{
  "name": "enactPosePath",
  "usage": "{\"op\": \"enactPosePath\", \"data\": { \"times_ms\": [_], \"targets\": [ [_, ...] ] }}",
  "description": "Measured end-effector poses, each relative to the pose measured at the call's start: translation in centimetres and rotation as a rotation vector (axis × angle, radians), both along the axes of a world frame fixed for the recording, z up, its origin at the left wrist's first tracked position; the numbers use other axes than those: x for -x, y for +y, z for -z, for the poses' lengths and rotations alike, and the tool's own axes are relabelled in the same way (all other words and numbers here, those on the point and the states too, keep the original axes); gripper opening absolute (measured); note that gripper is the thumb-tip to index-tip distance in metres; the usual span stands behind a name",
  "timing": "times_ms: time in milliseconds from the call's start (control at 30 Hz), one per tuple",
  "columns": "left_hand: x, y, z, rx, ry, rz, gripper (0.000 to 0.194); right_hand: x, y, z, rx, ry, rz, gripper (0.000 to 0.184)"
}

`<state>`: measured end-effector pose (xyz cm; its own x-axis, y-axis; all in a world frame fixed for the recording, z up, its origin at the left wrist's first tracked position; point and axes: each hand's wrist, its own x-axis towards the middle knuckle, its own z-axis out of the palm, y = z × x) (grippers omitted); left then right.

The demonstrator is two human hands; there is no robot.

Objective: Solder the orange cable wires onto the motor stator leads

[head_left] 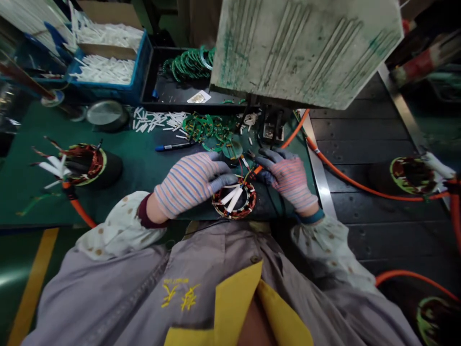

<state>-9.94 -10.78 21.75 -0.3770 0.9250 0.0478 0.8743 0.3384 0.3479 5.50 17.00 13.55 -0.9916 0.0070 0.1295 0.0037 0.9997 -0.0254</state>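
A copper-wound motor stator [234, 198] with a green-edged rim and white sleeved leads lies on the green mat just below my hands. My left hand [190, 180], in a striped glove with grey fingertips, reaches over its leads and touches them. My right hand [284, 175], gloved the same way, sits beside it at the upper right, fingertips among thin coloured wires [247, 168]. Whether those fingers pinch a wire is hidden. Close above the hands lie a blue marker pen [175, 146] and a heap of green rings [209, 127].
Loose white sleeves [158, 120] lie on the green mat [137, 163]. Another stator [85, 164] stands at the left. A green-stained panel [302, 48] hangs overhead. White tubes fill a blue crate [140, 62]. Orange cable [360, 185] runs right.
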Motion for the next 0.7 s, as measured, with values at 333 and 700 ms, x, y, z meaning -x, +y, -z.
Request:
{"op": "enactPosePath", "data": {
  "times_ms": [333,700],
  "targets": [
    [-2.5,3.6,3.2,-0.025,-0.103,0.034,0.044,-6.0,-2.2,0.4,0.256,0.101,0.113,0.051],
    [-2.1,1.3,0.4,-0.266,0.205,0.180,0.032,-2.8,-7.4,-3.0,1.417,0.065,-0.083,0.056]
  ]
}}
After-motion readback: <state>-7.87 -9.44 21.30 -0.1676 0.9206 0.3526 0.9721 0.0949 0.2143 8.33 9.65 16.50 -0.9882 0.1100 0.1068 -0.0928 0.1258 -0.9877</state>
